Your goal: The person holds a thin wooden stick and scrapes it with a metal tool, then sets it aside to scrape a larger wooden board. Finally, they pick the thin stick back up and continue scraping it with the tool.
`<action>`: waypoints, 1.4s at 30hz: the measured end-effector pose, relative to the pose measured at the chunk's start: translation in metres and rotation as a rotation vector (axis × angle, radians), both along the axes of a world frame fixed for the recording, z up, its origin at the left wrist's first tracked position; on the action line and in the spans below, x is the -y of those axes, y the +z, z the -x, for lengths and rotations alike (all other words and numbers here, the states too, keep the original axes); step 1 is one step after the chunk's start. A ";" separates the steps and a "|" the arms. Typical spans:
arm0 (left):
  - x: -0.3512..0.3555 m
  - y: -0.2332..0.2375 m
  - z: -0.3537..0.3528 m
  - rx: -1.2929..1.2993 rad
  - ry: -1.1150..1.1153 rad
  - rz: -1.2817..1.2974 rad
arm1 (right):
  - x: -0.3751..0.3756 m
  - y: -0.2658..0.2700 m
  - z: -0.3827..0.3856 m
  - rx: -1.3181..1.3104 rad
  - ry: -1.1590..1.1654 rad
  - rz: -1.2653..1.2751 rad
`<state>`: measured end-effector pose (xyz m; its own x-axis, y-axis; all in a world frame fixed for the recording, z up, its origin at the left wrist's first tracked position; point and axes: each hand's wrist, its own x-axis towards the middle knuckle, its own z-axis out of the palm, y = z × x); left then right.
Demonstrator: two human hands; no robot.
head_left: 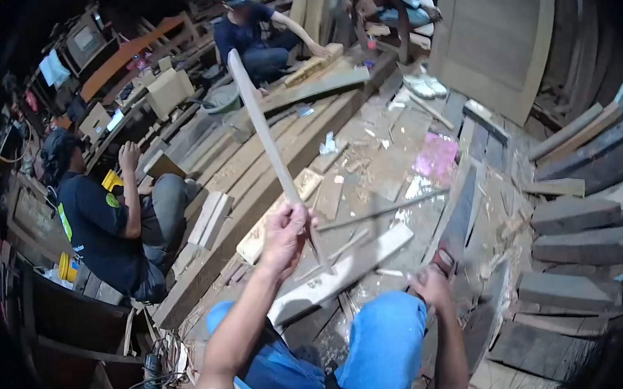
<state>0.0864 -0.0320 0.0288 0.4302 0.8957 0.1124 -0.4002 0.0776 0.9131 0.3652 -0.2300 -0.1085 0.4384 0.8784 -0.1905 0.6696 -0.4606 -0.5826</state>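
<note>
My left hand (288, 240) is closed around a long, thin wooden strip (263, 130), slightly curved, held tilted with its top leaning away to the left. The strip's lower end comes down at a pale plank (348, 272) lying in front of my knees. By my right knee, my right hand (431, 285) is closed at the dark red handle of a handsaw (459, 210). Its wide grey blade points forward, away from me, low over the floor.
Thick beams (282, 182) run diagonally at the left. One person (101, 200) sits beside them; another (259, 37) crouches at the far end, and a third sits behind. Wood blocks (579, 249) line the right. Shavings, a pink sheet (436, 157) and white shoes (424, 86) lie on the floor.
</note>
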 end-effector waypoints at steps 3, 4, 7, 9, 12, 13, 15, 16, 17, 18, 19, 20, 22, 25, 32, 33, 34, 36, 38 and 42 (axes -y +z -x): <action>0.005 0.049 -0.024 0.254 -0.030 0.152 | -0.057 0.125 0.023 -0.258 0.289 -0.276; 0.003 0.056 -0.026 0.324 -0.059 0.174 | -0.065 0.144 0.035 -0.327 0.460 -0.354; 0.004 0.058 -0.025 0.445 -0.092 0.238 | -0.059 0.209 0.091 -0.792 0.493 -0.336; 0.015 0.053 -0.027 0.504 -0.133 0.233 | -0.057 0.206 0.112 -0.956 0.465 -0.474; 0.023 0.061 -0.033 0.422 -0.071 0.277 | -0.031 0.250 0.137 -0.953 0.321 -0.467; 0.026 0.074 -0.039 0.373 -0.060 0.267 | -0.022 0.262 0.140 -0.846 0.306 -0.452; 0.023 0.102 -0.058 0.419 -0.059 0.261 | -0.007 0.281 0.135 -0.586 0.370 -0.457; 0.014 0.113 -0.070 0.500 -0.040 0.353 | 0.002 0.291 0.130 -0.440 0.441 -0.479; 0.000 0.117 -0.080 0.546 -0.087 0.307 | 0.012 0.301 0.128 -0.357 0.434 -0.525; -0.010 0.118 -0.089 0.588 -0.131 0.269 | 0.025 0.310 0.127 -0.282 0.424 -0.561; -0.010 0.133 -0.101 0.578 -0.095 0.311 | 0.036 0.326 0.126 -0.388 0.367 -0.455; -0.006 0.151 -0.116 0.566 -0.060 0.349 | 0.044 0.347 0.125 -0.492 0.308 -0.351; 0.007 0.177 -0.143 0.603 -0.107 0.368 | 0.056 0.379 0.127 -0.519 0.177 -0.212; 0.015 0.197 -0.183 0.672 -0.334 0.320 | 0.073 0.392 0.129 -0.333 0.045 -0.268; 0.053 0.235 -0.237 0.702 -0.505 0.398 | 0.104 0.392 0.112 -1.170 -0.286 -0.456; 0.056 0.237 -0.240 0.699 -0.523 0.407 | 0.109 0.396 0.112 -1.111 -0.217 -0.471; 0.057 0.238 -0.242 0.697 -0.539 0.415 | 0.109 0.394 0.114 -0.996 -0.147 -0.586; 0.058 0.241 -0.246 0.664 -0.530 0.397 | 0.106 0.382 0.116 -0.836 0.002 -0.770; 0.052 0.241 -0.251 0.672 -0.564 0.300 | 0.103 0.371 0.112 -0.754 0.157 -0.925; 0.056 0.274 -0.249 0.366 -0.517 -0.259 | 0.078 0.308 0.068 -0.055 0.106 -0.855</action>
